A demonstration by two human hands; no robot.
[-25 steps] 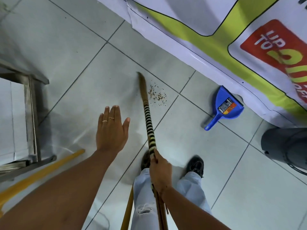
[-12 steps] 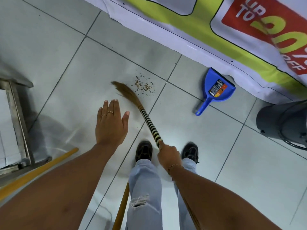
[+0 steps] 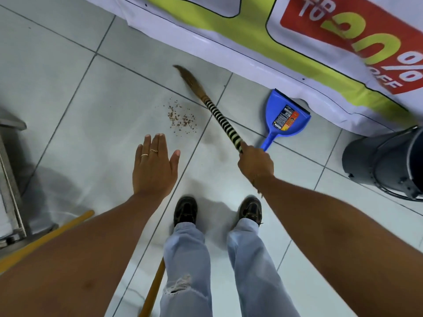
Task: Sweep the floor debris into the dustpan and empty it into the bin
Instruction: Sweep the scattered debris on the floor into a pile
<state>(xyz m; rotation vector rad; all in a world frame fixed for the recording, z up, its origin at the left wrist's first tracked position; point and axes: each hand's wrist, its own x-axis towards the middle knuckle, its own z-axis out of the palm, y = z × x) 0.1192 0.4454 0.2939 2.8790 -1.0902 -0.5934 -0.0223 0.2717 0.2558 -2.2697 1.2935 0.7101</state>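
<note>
A small scatter of brown crumbs (image 3: 182,117) lies on the white tiled floor. My right hand (image 3: 255,164) grips the black-and-cream striped handle of a short grass broom (image 3: 218,114). Its brown bristle tip (image 3: 187,77) points up and left, beyond the crumbs and to their right. My left hand (image 3: 154,169) hovers flat, fingers together, just below the crumbs and holds nothing. A blue dustpan (image 3: 285,115) lies on the floor right of the broom, mouth toward the banner. A dark grey bin (image 3: 386,162) stands at the right edge.
A white, green and red banner (image 3: 263,30) hangs to the floor along the far side. A metal frame (image 3: 10,179) stands at the left. A yellow stick (image 3: 45,239) lies low left, and another wooden stick (image 3: 152,291) leans by my legs and shoes (image 3: 185,211).
The broom has swung from left of the crumbs to their right, its tip now past them. My right hand moved right, toward the dustpan's handle. The left hand stayed flat and empty.
</note>
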